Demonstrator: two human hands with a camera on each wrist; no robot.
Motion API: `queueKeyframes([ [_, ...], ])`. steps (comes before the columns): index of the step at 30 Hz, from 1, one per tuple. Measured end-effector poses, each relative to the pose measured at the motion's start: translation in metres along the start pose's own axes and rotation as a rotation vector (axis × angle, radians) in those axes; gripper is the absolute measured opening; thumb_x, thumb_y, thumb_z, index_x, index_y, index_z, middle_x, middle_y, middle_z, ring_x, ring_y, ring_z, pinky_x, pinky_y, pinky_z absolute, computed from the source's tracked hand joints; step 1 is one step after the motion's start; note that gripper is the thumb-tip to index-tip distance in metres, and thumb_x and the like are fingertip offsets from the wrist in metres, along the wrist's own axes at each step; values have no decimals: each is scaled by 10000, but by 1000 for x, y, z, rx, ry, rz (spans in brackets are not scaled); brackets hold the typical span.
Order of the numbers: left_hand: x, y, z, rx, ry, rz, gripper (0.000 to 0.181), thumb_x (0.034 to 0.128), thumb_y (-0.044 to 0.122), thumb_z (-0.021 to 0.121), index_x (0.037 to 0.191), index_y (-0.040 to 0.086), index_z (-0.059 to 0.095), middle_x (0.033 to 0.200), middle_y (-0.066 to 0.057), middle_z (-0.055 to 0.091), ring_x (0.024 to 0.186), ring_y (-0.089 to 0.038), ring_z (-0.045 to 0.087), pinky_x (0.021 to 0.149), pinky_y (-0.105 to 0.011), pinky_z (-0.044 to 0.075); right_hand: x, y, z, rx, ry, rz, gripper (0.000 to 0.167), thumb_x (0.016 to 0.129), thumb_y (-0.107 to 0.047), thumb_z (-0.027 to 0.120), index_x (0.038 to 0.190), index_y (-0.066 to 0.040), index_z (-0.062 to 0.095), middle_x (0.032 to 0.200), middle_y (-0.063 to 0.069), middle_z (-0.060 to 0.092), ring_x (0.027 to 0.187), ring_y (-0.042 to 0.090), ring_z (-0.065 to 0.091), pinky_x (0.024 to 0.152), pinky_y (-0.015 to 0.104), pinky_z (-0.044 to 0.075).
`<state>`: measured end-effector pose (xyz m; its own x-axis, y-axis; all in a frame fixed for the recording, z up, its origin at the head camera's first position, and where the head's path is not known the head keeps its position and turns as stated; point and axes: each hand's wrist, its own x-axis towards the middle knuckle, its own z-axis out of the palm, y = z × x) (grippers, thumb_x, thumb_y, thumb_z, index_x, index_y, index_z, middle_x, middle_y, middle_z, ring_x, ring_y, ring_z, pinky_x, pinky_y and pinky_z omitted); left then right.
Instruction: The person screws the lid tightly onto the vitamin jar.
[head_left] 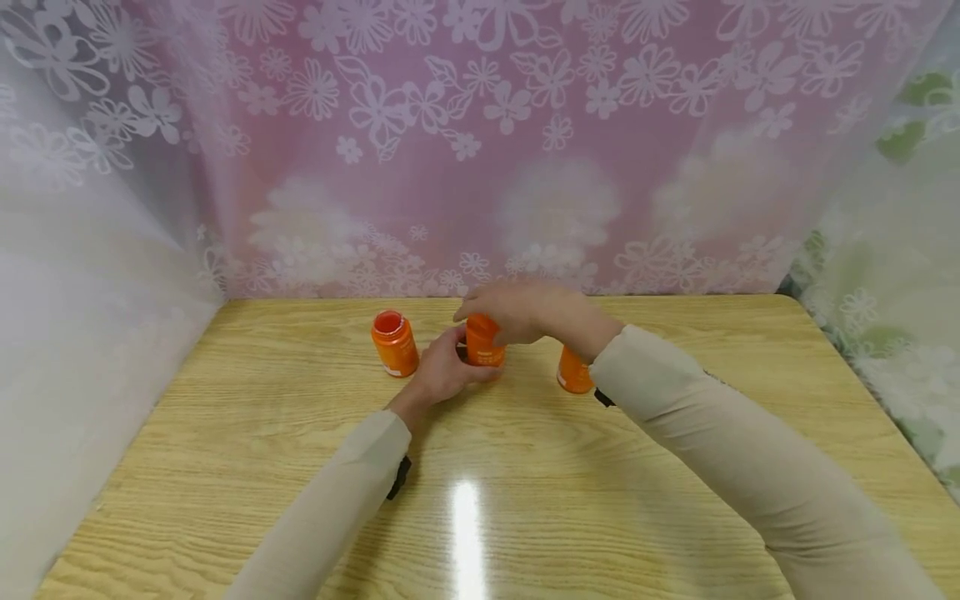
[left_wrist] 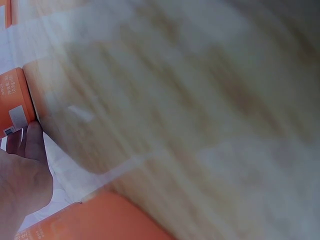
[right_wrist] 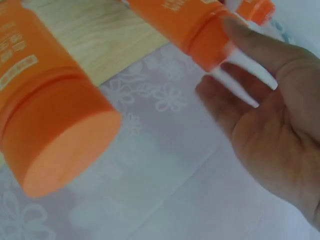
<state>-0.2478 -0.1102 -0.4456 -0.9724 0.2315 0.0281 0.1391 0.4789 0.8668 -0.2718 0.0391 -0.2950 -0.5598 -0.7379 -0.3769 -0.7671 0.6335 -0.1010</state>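
Note:
In the head view an orange plastic bottle (head_left: 486, 350) stands mid-table, and my left hand (head_left: 442, 367) grips it low on the body. The left wrist view also shows this hand (left_wrist: 25, 170) at the bottle's base (left_wrist: 15, 100). My right hand (head_left: 517, 312) is over the bottle's top. In the right wrist view its thumb (right_wrist: 247, 40) lies at the orange cap (right_wrist: 210, 42), while the other fingers (right_wrist: 217, 97) stay loosely bent, apart from the cap. Whether the thumb presses on it is unclear.
Left of my left hand stands a similar orange bottle (head_left: 395, 346) without a lid, its mouth uncovered. A capped orange bottle (head_left: 574, 369) is partly hidden behind my right forearm; the right wrist view shows its cap (right_wrist: 70, 145). A flowered curtain (head_left: 480, 208) borders the wooden table's back edge.

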Motion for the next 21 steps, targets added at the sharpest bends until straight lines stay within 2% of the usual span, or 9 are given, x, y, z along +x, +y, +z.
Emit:
queueKeyframes([
  [2,0,0,0,8,2,5,586,767,283,820,1250,104,542,1165,-12,607,1022,-176,607,900,-334,484,2,1,1,15,-18,-54,513,893,-58,667,1371,-180,527,1399,22,470,1270,232,437,1031,401,377],
  [4,0,0,0,11,7,10,580,762,277,824,1241,99,549,1163,-19,605,1021,-181,604,900,-334,484,4,1,2,24,-19,-65,471,883,-33,672,1323,-167,573,1315,10,534,1192,206,495,987,369,418],
  [8,1,1,0,22,16,8,575,756,266,830,1241,120,557,1157,-6,610,1024,-174,601,910,-334,476,8,-1,2,36,-8,5,425,888,-104,686,1300,-131,585,1237,28,577,1097,205,534,940,359,445],
  [14,2,0,0,24,6,21,562,764,247,825,1251,147,563,1151,25,614,1026,-155,600,912,-322,472,10,-7,1,56,3,124,469,895,-244,689,1322,-102,557,1196,50,585,1000,207,550,869,361,474],
  [21,1,1,0,31,8,16,583,759,253,828,1266,155,557,1149,33,616,1025,-152,601,917,-320,468,10,-14,2,16,26,148,329,901,-252,676,1175,-82,613,981,21,597,841,186,563,736,319,491],
])
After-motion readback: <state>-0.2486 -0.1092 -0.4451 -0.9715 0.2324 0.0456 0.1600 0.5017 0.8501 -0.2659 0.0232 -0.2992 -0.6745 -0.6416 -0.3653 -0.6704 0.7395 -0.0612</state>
